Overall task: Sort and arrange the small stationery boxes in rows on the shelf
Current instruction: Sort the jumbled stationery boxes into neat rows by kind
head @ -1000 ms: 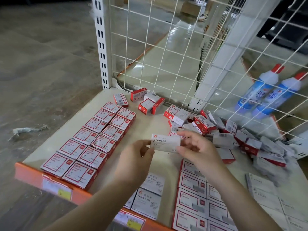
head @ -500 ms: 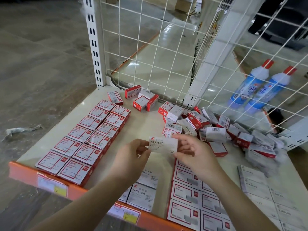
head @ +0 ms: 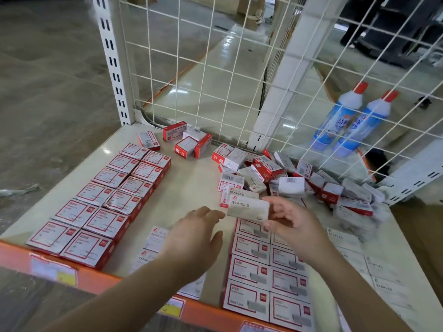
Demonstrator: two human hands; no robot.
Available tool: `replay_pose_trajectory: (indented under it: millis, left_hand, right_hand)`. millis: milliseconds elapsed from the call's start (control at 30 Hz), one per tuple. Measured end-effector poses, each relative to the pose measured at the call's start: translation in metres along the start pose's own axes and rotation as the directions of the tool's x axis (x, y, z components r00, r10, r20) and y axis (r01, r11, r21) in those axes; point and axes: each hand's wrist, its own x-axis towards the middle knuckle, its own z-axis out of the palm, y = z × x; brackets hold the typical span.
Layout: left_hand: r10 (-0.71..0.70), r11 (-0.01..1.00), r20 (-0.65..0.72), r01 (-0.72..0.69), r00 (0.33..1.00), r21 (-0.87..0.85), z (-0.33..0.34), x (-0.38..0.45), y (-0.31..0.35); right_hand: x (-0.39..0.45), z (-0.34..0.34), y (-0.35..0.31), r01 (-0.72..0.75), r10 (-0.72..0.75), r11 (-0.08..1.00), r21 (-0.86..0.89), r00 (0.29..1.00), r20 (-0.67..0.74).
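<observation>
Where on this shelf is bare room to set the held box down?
Bare strip between the left red-box rows and the loose pile, narrowing toward the paper clips boxes. Crowded: the pile and right rows. Right hand holds the staples box.

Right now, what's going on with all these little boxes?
A person is sorting stationery boxes on a shelf. The right hand pinches a white staples box above the shelf; the left hand is open beside it, holding nothing. Neat rows of red boxes lie at left, and an unsorted pile sits by the wire grid.
</observation>
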Motion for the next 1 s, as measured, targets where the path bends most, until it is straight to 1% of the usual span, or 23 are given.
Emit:
replay_pose_trajectory:
  millis: [133,233,333,400,533,600,767,867,1000]
  left_hand:
    - [0.094,0.983,0.137,-0.114,0.986,0.144,0.015,0.002,0.020]
    - [0.159,0.962,0.267,-0.210,0.950,0.176,0.029,0.006,0.036]
    - [0.212,0.942,0.346,-0.286,0.914,0.178,0.043,0.011,0.053]
    - [0.271,0.916,0.372,-0.357,0.888,0.184,0.052,0.014,0.064]
    - [0.421,0.842,0.381,-0.511,0.823,0.174,0.072,0.020,0.086]
    - [0.464,0.808,0.407,-0.564,0.787,0.168,0.083,0.022,0.097]
    - [0.511,0.768,0.445,-0.623,0.736,0.147,0.106,0.027,0.122]
    - [0.519,0.757,0.456,-0.637,0.723,0.149,0.116,0.030,0.133]
    - [0.517,0.749,0.478,-0.645,0.710,0.148,0.128,0.033,0.142]
  right_hand:
    - [-0.015,-0.025,0.016,-0.061,0.062,0.998,0.020,0.998,-0.027]
    - [-0.027,-0.047,0.033,-0.105,0.107,0.993,0.047,0.993,-0.047]
    - [-0.037,-0.067,0.051,-0.128,0.129,0.992,0.007,0.988,-0.080]
    - [-0.044,-0.079,0.062,-0.143,0.144,0.990,0.017,0.983,-0.112]
    - [-0.061,-0.098,0.085,-0.197,0.220,0.971,0.137,0.958,-0.184]
    - [-0.068,-0.106,0.094,-0.216,0.246,0.963,0.162,0.948,-0.199]
    - [-0.078,-0.130,0.111,-0.276,0.314,0.945,0.174,0.915,-0.254]
    - [-0.082,-0.142,0.123,-0.325,0.352,0.935,0.142,0.898,-0.264]
    - [-0.084,-0.151,0.130,-0.350,0.370,0.929,0.122,0.894,-0.252]
